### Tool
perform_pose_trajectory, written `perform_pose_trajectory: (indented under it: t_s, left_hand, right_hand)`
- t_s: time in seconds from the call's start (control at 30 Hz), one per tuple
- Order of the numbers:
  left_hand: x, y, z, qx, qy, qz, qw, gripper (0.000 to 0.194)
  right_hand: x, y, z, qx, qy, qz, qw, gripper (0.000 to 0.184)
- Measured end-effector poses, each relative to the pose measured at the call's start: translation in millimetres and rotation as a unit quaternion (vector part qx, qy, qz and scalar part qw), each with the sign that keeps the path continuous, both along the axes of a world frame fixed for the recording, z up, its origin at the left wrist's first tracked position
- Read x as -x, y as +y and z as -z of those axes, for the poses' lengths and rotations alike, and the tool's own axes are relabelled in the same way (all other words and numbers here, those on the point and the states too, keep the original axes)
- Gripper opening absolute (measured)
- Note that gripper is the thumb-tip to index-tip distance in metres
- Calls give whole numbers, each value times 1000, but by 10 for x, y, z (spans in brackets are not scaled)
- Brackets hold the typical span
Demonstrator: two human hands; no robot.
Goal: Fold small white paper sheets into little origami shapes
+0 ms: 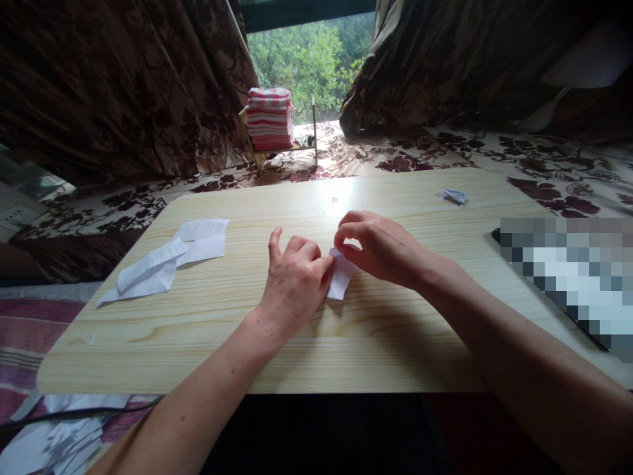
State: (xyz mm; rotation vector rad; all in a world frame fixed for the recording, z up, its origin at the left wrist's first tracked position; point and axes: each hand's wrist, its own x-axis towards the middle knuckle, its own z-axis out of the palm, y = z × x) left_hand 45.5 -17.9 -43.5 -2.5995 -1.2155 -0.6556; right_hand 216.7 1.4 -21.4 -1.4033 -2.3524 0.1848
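A small piece of white paper (341, 276) lies at the middle of the wooden table, between my two hands. My left hand (299, 274) presses on its left edge with thumb and curled fingers, the little finger raised. At the paper's top edge, my right hand (370, 244) has its thumb and forefinger bent together in a pinch. Part of the paper is hidden under the fingers. A small folded paper piece (454, 196) sits at the far right of the table, and tiny paper scraps (334, 199) lie beyond my hands.
Several torn sheets of paper (153, 267) lie on the table's left side. A pixelated dark-edged object (568, 290) covers the right edge. Behind the table stand folded striped cloths (270, 119) on a small rack. More paper (74, 429) is heaped below at left, beside a black cable (84, 413).
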Motion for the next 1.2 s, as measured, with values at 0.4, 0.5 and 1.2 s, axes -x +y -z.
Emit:
perform_pose_trajectory:
  t_s: [0.4,0.5,1.2]
  left_hand:
    - [-7,7,17,7,10,-5,1000,19]
    - [-4,10,12,4,11,-5,1000,19]
    - [-2,-10,-15,16,-2,-3,1000,18]
  right_hand:
    - [-20,-21,-8,13,-23,-11,1000,15]
    - [-19,-26,-13,18,-34,-17,999,16]
    - [-195,-138,-40,57,10,61,996,17]
